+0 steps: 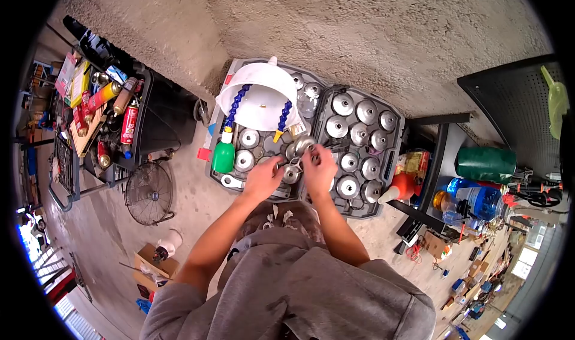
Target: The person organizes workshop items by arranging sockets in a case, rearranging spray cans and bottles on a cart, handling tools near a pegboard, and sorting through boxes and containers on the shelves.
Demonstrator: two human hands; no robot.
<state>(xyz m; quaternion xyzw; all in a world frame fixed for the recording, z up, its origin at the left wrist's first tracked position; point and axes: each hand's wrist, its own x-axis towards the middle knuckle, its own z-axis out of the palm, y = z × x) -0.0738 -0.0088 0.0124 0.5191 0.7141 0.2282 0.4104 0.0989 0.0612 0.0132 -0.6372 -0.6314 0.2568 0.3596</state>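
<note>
A grey tool case (323, 108) lies open against the wall, its two halves filled with several round metal caps (348, 187). My right hand (319, 171) has its fingers closed on a shiny metal cap (304, 145) above the case's middle. Just left of it, my left hand (263, 177) is by the metal pieces, its fingertips too small to make out. A white funnel (263, 76) with blue segmented hoses (237, 103) rests on the left half. Beside that funnel stands a green bottle (224, 156) with a white neck.
To the left are a black cart (171, 109) loaded with spray cans (129, 123) and a round fan (149, 193) on the floor. At the right, a metal shelf (434, 187) holds blue bottles (479, 199). A red bottle (402, 186) stands near the case's right edge.
</note>
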